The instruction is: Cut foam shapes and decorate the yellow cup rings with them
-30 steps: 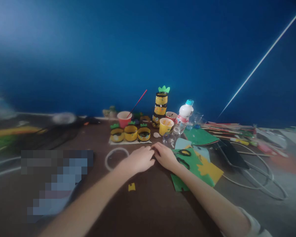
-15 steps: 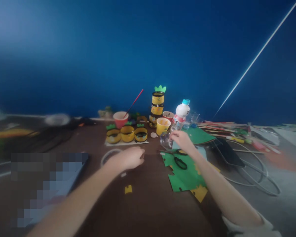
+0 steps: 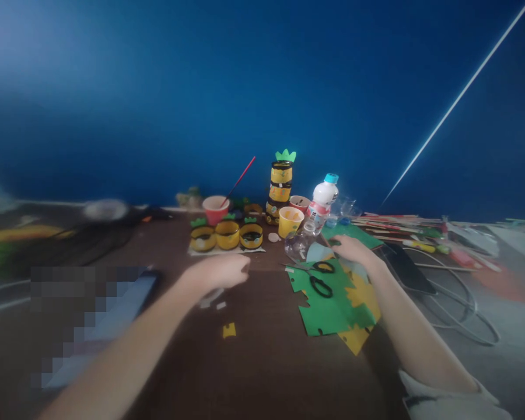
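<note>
My left hand (image 3: pixel 227 271) is curled closed over the brown table, just in front of three yellow-and-black rings (image 3: pixel 227 234); what its fingers hold, if anything, is too small to name. My right hand (image 3: pixel 350 248) reaches over the green paper (image 3: pixel 371 234) at the back right, its fingers blurred. Black-handled scissors (image 3: pixel 321 286) lie on a green cut sheet (image 3: pixel 328 315), with yellow paper (image 3: pixel 354 341) partly beneath. A clear plastic bottle (image 3: pixel 294 245) lies left of my right hand. Near the front rests a small yellow scrap (image 3: pixel 229 330).
Behind stand a red cup (image 3: pixel 216 209) with a red stick, a yellow-black tower (image 3: pixel 280 189), a yellow cup (image 3: pixel 290 221) and a white bottle (image 3: pixel 322 198). At right are a dark phone (image 3: pixel 405 268), a cable (image 3: pixel 472 303) and several sticks (image 3: pixel 389 221).
My right hand has moved right, away from the clear bottle's neck, to over the green paper. My left hand has shifted slightly left and back.
</note>
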`<action>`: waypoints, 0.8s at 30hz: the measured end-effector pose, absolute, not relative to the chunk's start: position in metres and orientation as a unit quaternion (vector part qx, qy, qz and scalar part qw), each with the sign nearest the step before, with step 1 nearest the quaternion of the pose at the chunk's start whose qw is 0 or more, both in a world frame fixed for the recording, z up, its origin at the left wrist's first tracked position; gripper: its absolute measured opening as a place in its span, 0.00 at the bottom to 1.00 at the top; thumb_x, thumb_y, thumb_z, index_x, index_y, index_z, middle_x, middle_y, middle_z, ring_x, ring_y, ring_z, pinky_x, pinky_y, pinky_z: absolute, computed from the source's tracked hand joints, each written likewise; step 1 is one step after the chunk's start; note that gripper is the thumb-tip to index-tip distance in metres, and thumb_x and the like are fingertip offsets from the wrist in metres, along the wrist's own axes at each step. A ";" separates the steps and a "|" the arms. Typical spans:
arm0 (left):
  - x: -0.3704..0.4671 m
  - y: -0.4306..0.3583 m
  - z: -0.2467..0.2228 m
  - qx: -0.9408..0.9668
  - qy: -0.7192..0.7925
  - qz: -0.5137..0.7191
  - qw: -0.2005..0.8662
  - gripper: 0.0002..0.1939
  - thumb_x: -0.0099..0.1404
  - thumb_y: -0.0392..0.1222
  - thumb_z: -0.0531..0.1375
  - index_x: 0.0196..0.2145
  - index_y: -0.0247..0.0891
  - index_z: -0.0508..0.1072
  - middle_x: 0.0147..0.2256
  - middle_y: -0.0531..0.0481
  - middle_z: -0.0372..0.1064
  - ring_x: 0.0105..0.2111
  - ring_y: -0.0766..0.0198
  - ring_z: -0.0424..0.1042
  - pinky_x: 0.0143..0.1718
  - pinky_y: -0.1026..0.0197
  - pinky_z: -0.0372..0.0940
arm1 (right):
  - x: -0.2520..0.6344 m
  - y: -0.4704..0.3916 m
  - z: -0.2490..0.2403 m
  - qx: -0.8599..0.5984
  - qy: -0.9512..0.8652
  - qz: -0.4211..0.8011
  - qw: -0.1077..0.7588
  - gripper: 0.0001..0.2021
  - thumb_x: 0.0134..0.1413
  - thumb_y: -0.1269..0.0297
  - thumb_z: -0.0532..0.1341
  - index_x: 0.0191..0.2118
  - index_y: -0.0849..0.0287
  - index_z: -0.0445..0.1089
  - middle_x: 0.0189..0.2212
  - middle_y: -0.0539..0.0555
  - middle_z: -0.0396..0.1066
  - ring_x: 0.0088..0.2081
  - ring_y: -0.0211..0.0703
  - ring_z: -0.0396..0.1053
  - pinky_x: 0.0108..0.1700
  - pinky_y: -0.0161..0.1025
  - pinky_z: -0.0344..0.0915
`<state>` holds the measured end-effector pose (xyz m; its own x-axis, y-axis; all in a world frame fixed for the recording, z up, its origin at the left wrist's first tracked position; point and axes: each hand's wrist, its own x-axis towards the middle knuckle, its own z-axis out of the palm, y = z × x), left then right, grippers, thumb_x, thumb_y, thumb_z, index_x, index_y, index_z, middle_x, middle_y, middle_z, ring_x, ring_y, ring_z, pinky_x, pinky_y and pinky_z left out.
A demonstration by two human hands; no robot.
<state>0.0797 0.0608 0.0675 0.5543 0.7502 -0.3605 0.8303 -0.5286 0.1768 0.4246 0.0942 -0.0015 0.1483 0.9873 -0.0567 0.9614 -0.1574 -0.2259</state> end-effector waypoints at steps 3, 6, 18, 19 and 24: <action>0.078 0.060 0.067 0.863 0.461 -0.125 0.166 0.14 0.57 0.43 0.48 0.35 0.37 0.69 0.35 0.45 0.71 0.32 0.61 0.69 0.27 0.64 0.57 | 0.424 0.095 -0.002 -0.755 -0.647 0.093 0.056 0.17 0.47 0.66 0.53 0.43 0.60 0.69 0.44 0.60 0.70 0.44 0.49 0.67 0.42 0.38 0.61; 0.081 0.056 0.068 0.859 0.464 -0.139 0.169 0.13 0.56 0.41 0.49 0.34 0.37 0.70 0.35 0.46 0.71 0.32 0.61 0.69 0.26 0.64 0.57 | 0.423 0.095 -0.003 -0.755 -0.648 0.089 0.047 0.18 0.48 0.64 0.53 0.44 0.61 0.69 0.44 0.61 0.69 0.44 0.50 0.68 0.42 0.38 0.61; 0.085 0.052 0.060 0.853 0.475 -0.140 0.166 0.14 0.58 0.42 0.49 0.36 0.36 0.71 0.38 0.42 0.71 0.35 0.59 0.70 0.33 0.61 0.61 | 0.431 0.102 -0.016 -0.754 -0.652 0.071 0.034 0.19 0.48 0.60 0.52 0.45 0.59 0.69 0.45 0.60 0.69 0.44 0.51 0.67 0.41 0.40 0.62; 0.084 0.053 0.059 0.853 0.475 -0.137 0.167 0.14 0.59 0.42 0.49 0.37 0.36 0.71 0.38 0.42 0.71 0.36 0.59 0.70 0.34 0.61 0.61 | 0.431 0.103 -0.016 -0.754 -0.652 0.070 0.032 0.19 0.48 0.60 0.52 0.45 0.59 0.69 0.45 0.60 0.69 0.44 0.51 0.68 0.41 0.40 0.62; 0.085 0.054 0.055 0.855 0.474 -0.127 0.169 0.15 0.59 0.43 0.48 0.38 0.36 0.70 0.38 0.42 0.71 0.36 0.59 0.70 0.35 0.61 0.62 | 0.433 0.102 -0.016 -0.752 -0.656 0.060 0.024 0.22 0.45 0.69 0.52 0.48 0.61 0.67 0.48 0.61 0.66 0.46 0.51 0.67 0.43 0.40 0.62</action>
